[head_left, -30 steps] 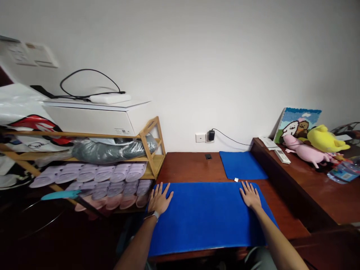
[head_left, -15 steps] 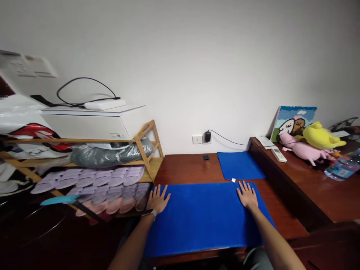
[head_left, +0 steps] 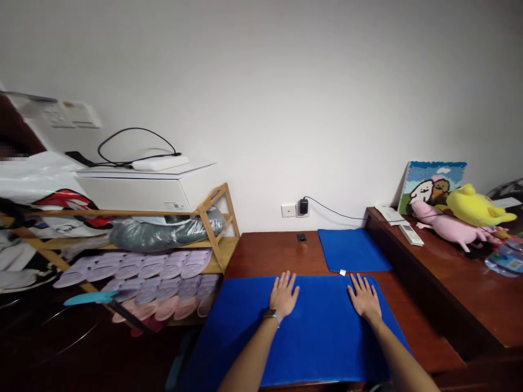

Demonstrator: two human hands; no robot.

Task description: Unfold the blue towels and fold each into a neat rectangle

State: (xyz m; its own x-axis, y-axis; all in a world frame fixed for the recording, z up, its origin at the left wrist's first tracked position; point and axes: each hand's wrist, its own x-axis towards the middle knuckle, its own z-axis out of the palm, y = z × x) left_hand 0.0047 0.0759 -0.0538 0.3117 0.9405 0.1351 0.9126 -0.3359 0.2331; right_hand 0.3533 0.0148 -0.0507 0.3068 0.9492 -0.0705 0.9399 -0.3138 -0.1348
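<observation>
A large blue cloth (head_left: 318, 326) lies spread flat over the front of the brown wooden desk (head_left: 269, 253). My left hand (head_left: 284, 295) rests palm down on the cloth near the middle of its far edge, fingers spread and holding nothing. A watch is on that wrist. Flat on the cloth by its far right corner is my right hand (head_left: 365, 296), fingers stretched out. Just beyond the right hand, a smaller blue cloth (head_left: 351, 250) lies on the desk, with a small white tag at its near edge.
On the left stands a wooden rack (head_left: 226, 245) with rows of lilac and pink slippers (head_left: 171, 264) and a white box (head_left: 134, 190) on top. A black plug (head_left: 303, 206) sits in the wall. The raised right-hand surface bears a remote (head_left: 411, 235), plush toys (head_left: 445, 223) and a bottle (head_left: 506, 256).
My left hand has moved right across the cloth, from its far left corner to near the middle of the far edge. My right hand stays at the right corner. The view has shifted slightly.
</observation>
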